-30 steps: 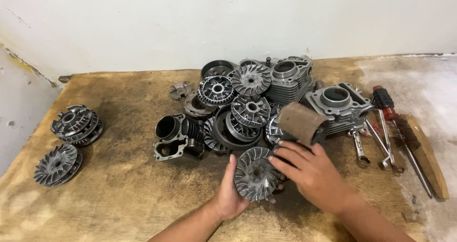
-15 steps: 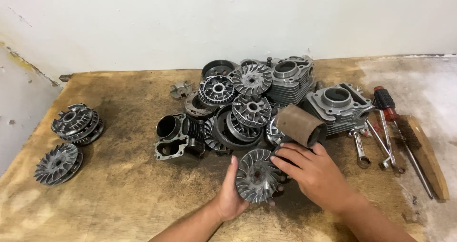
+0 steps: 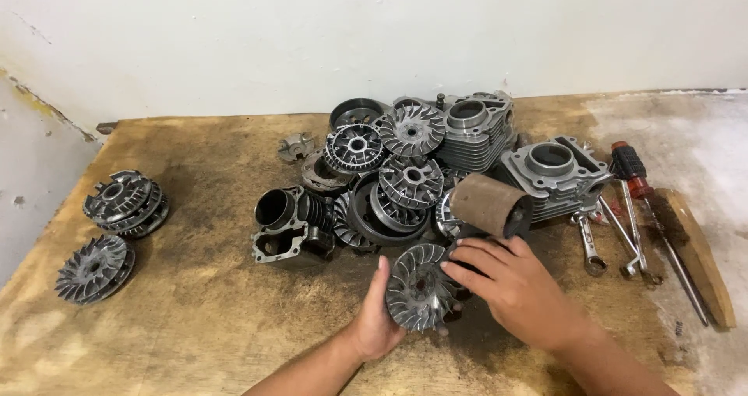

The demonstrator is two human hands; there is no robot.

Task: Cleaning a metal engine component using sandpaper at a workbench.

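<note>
Hands [image 3: 374,318] [image 3: 514,287] are closed from both sides on a finned metal pulley disc [image 3: 419,287], held on edge above the near table [image 3: 195,318], where it could be dropped onto the parts heap [image 3: 405,170] if oily fingers slipped.

We see a grey finned pulley [image 3: 417,288], rust-brown cylinder [image 3: 489,204], red-handled screwdriver [image 3: 633,170], and stained tan board [image 3: 195,318].
</note>
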